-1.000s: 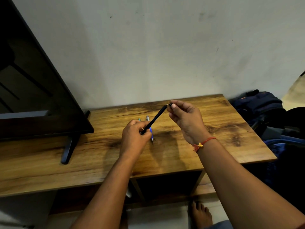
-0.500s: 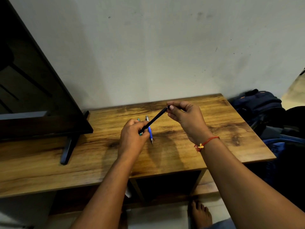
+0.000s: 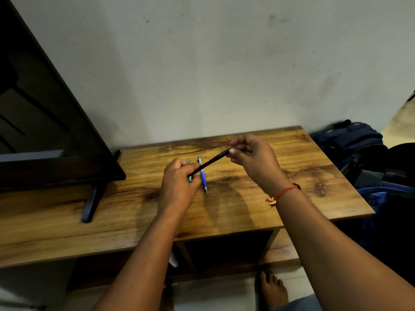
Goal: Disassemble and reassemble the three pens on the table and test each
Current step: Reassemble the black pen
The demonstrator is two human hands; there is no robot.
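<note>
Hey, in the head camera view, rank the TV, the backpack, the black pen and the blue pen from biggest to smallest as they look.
1. TV
2. backpack
3. black pen and blue pen: similar length. The black one is held up nearer the camera, so I won't rank them.

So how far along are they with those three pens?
Early, it seems. Nothing looks finished: the blue pen lies whole on the table, the green pen beside it mostly hidden by the left hand. In hand: the black pen, left hand gripping its lower end, right hand pinching its top. Left: probably both lying pens, plus testing.
</note>
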